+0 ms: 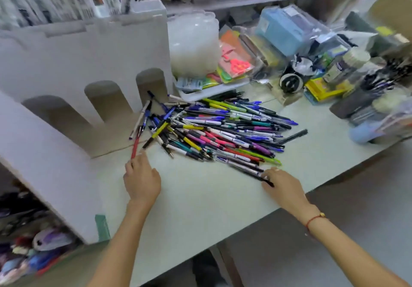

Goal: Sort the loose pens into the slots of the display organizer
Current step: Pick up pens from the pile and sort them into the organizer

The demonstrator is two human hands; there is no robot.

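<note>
Pale green bench (200, 197) fills the near view. On it the left hand (142, 180) pinches a red pen (135, 147) by its lower end; the right hand (284, 186) has its fingers (267, 176) curled on a black pen (252, 171) at the pile's edge. Beyond lies the heap of loose pens (223, 128): light, stiff, smooth-barrelled, best pinched mid-barrel. Farther left stands the white organizer (73, 59), its arched slots bare.
</note>
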